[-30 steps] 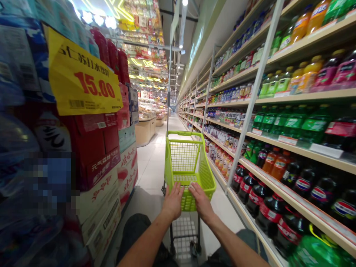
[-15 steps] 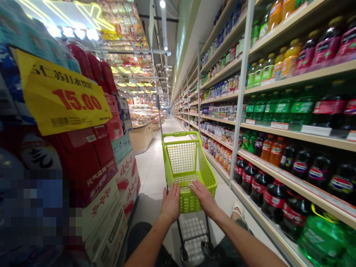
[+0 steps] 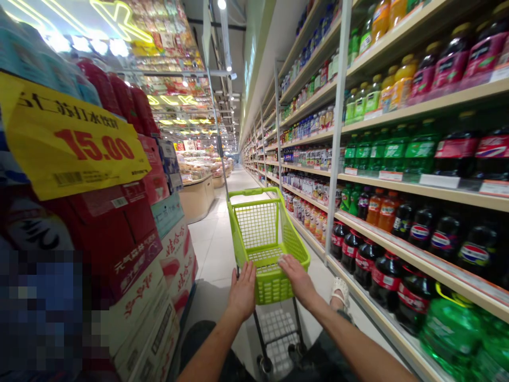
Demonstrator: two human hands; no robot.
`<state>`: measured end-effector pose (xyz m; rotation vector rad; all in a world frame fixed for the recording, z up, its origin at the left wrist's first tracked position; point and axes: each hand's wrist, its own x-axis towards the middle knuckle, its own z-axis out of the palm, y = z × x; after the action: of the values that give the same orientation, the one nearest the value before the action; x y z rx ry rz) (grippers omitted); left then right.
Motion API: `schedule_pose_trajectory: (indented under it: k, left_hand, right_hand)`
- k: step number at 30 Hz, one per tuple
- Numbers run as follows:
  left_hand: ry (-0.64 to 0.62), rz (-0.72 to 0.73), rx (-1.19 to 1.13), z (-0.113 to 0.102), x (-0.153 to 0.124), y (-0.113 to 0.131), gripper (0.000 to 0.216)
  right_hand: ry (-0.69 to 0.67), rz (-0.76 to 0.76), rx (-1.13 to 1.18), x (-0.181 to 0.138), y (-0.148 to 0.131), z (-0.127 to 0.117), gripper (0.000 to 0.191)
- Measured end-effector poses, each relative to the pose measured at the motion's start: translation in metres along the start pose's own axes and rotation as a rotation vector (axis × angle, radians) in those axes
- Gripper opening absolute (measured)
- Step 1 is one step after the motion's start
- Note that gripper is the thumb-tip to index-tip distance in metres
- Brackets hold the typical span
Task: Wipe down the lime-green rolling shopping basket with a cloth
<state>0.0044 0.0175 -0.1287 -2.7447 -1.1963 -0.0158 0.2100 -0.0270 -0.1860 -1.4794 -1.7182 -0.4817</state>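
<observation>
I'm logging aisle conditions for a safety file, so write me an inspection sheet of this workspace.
Surface: pale tiled floor.
Job's things: green shopping cart.
Clutter: stacked drink cartons on the left, with a yellow 15.00 price sign.
Hands: left hand and right hand held open at the cart's near rim, neither closed around it; exact contact is hard to tell.
Cables: nothing seen.
Surroundings: shelving with bottled drinks on the right; white shoe near its base.
</observation>
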Motion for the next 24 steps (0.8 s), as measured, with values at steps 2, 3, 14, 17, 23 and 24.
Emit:
schedule_pose_trajectory:
  k: [2, 3, 14, 17, 23, 24]
  left_hand:
    - [0.000, 0.008, -0.004, 0.001, 0.001, 0.002, 0.073]
    - [-0.001, 0.011, -0.004, 0.001, 0.002, 0.003, 0.073]
    - [0.032, 0.094, 0.033, -0.005, 0.012, 0.000, 0.066]
    - [0.034, 0.090, 0.022, -0.003, 0.014, 0.006, 0.065]
    - [0.021, 0.106, 0.051, -0.001, 0.016, 0.009, 0.070]
    - [0.018, 0.104, 0.053, -0.001, 0.016, 0.008, 0.071]
  right_hand:
    - [0.050, 0.104, -0.039, -0.003, 0.016, -0.010, 0.048]
    - [0.065, 0.128, -0.043, -0.004, 0.016, -0.009, 0.049]
    - [0.001, 0.038, -0.044, -0.008, 0.020, -0.013, 0.048]
    - [0.064, 0.154, -0.059, -0.012, 0.029, -0.019, 0.054]
    - [-0.013, -0.119, 0.064, -0.009, -0.024, 0.016, 0.043]
    - [-0.018, -0.135, 0.059, -0.010, -0.019, 0.013, 0.042]
